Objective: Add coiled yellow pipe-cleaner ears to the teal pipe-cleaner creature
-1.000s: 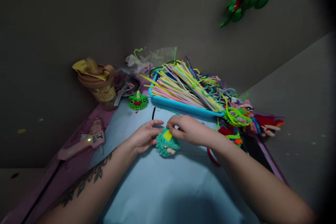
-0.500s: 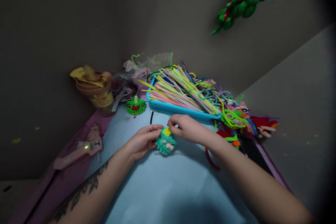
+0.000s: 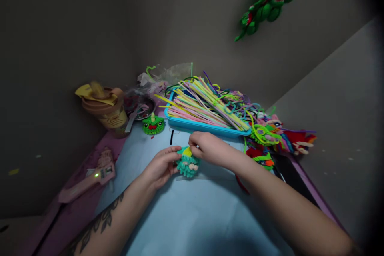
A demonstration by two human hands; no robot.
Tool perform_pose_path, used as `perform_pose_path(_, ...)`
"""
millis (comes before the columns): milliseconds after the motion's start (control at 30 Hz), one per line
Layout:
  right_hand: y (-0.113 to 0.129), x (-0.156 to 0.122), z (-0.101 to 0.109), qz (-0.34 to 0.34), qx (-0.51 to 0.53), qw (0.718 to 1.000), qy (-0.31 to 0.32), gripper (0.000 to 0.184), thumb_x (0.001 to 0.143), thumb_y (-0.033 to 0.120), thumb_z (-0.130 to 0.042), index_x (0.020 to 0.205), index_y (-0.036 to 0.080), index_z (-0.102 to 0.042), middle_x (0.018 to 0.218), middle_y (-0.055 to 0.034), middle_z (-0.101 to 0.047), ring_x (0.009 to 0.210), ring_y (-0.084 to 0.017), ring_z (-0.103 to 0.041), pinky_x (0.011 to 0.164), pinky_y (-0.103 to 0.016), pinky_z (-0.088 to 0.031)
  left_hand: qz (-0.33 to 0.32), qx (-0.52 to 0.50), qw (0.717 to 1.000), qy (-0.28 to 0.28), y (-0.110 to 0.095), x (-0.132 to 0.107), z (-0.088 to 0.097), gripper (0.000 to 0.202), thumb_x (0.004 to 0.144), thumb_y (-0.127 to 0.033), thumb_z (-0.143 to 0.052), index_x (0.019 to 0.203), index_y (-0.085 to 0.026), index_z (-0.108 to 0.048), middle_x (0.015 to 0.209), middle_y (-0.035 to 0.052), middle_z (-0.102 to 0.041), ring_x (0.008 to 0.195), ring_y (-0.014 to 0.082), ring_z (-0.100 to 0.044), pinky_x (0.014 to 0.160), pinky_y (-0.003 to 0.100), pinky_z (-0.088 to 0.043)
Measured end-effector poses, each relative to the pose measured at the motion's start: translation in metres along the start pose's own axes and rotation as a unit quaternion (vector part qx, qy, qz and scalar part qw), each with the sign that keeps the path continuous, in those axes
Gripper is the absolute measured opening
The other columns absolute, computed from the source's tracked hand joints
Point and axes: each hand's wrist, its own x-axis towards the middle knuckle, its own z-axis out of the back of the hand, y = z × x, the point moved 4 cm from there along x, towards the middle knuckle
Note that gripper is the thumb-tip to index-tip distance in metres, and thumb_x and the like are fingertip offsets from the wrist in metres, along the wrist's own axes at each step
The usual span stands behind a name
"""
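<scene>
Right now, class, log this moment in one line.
left hand: holds teal figure; right hand: at yellow piece; glue gun: light on

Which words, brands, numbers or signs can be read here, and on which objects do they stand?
None can be read with certainty.
Cup: markings on its side, too blurred to read.
Glue gun: marks near its green light, too small to read.

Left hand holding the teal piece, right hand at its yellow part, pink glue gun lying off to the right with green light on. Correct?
Not quite: the head view shows the pink glue gun lying off to the left, green light on. The rest stands: left hand holding the teal piece, right hand at its yellow part.
</scene>
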Motion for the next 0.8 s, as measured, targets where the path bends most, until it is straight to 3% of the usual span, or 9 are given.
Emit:
perform_pose_path(267, -0.002, 0.013, 0.003, -0.007, -0.016, 1.0, -0.014, 0.014, 0.076, 0.01, -0.049, 0.074, 0.013, -0.063, 0.074, -0.0067, -0.063, 0.066, -0.015, -0.052, 0.059, -0.023, -0.032, -0.003, -0.023, 0.999, -0.024, -0.002, 0.004, 0.006, 0.029, 0.068, 0.001, -0.058, 0.093, -0.013, -0.053, 0.073, 0.0041, -0.065, 0.061, 0.0143, -0.065, 0.058, 0.027, -0.056)
perform_pose_path(600, 0.001, 0.031, 0.004, 0.036, -0.034, 0.997, -0.053, 0.015, 0.077, 0.012, -0.051, 0.077, 0.013, -0.065, 0.079, -0.0085, -0.066, 0.07, -0.016, -0.056, 0.062, -0.024, -0.034, -0.016, -0.044, 0.998, -0.046, -0.008, 0.007, 0.011, 0.03, 0.07, 0.002, -0.058, 0.094, -0.013, -0.051, 0.078, 0.0048, -0.066, 0.063, 0.0143, -0.067, 0.062, 0.026, -0.056)
perform_pose_path(800, -0.009, 0.032, 0.006, 0.046, 0.078, 0.993, -0.073, 0.016, 0.08, 0.015, -0.051, 0.081, 0.013, -0.067, 0.082, -0.0068, -0.068, 0.074, -0.016, -0.058, 0.066, -0.024, -0.038, -0.025, -0.07, 0.996, -0.041, -0.011, 0.008, 0.014, 0.023, 0.075, -0.001, -0.055, 0.094, -0.012, -0.053, 0.078, 0.0059, -0.067, 0.064, 0.0141, -0.066, 0.061, 0.027, -0.056)
